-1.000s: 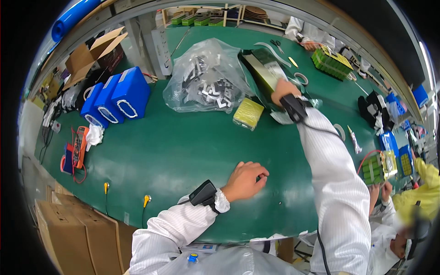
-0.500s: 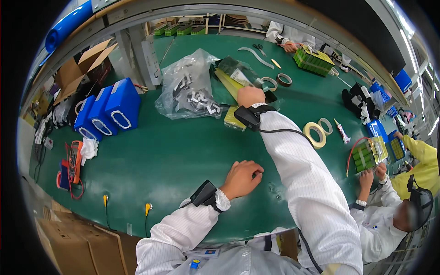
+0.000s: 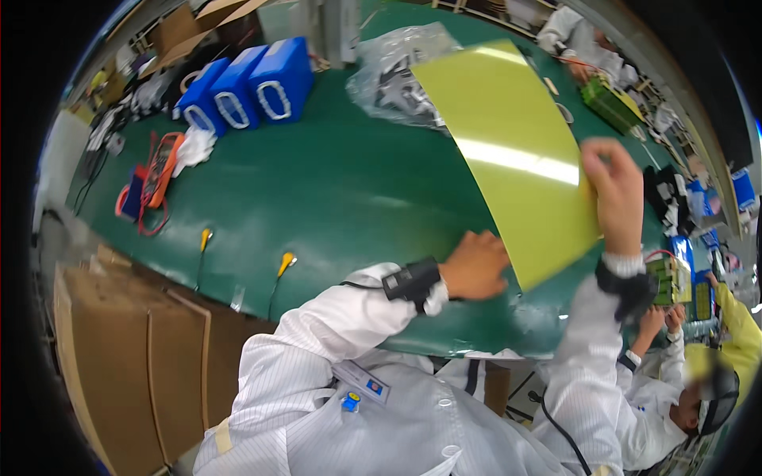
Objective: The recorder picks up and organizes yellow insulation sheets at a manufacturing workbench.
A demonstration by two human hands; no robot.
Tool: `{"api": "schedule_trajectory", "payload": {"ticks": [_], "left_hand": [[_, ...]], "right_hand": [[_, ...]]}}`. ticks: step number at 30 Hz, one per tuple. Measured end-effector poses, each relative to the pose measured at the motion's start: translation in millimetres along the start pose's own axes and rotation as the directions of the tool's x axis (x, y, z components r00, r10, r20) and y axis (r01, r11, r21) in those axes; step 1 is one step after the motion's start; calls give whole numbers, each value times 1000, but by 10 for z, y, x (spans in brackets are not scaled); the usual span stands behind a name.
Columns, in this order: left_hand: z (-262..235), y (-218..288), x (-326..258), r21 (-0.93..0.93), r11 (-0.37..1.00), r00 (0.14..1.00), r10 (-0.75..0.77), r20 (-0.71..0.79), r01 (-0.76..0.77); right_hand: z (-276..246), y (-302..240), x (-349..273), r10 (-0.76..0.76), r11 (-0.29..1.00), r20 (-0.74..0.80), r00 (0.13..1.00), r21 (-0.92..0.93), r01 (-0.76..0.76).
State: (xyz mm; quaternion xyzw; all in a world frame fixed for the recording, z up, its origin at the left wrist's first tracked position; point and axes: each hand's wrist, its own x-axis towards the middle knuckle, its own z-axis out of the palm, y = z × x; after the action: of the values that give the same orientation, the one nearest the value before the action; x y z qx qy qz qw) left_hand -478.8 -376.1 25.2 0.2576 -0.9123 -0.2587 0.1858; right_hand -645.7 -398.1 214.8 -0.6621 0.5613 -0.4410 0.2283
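A large, stiff yellow-green sheet (image 3: pixel 524 198) is tilted above the table, glossy with bright light streaks. My right hand (image 3: pixel 615 186) grips it by its right edge; the fingertips are partly blurred. Close to the sheet's lower left edge is my left hand (image 3: pixel 476 268), its fingers loosely bent and thumb apart, with nothing visible in them. I cannot tell whether it touches the edge. Behind the sheet lies a clear plastic bag (image 3: pixel 393 75) of small metal-looking strips, partly hidden by it.
Three blue wrapped battery packs (image 3: pixel 278 83) stand at the far left of the green table (image 3: pixel 341 190). Nearer are an orange multimeter (image 3: pixel 164 168), white crumpled tissue (image 3: pixel 194 149) and yellow-tipped leads (image 3: pixel 286 262). A co-worker at right handles a green cell pack (image 3: pixel 671 279); another green pack (image 3: pixel 611 103) stands far right.
My right hand has lifted the yellow-green sheet from the pile beside the bag and drawn it nearer and right. My left hand is now close to the sheet. The whole view has shifted.
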Motion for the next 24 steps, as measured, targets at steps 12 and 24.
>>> {"api": "schedule_trajectory", "payload": {"ticks": [12, 24], "left_hand": [[-567, 773, -1938, -467, 880, 996, -83, 32, 89], [-581, 410, -1904, 494, 795, 936, -300, -186, 352]], "right_hand": [[1013, 773, -882, -176, 958, 364, 915, -150, 244], [1014, 714, -2131, -90, 719, 377, 922, -616, 322]]}}
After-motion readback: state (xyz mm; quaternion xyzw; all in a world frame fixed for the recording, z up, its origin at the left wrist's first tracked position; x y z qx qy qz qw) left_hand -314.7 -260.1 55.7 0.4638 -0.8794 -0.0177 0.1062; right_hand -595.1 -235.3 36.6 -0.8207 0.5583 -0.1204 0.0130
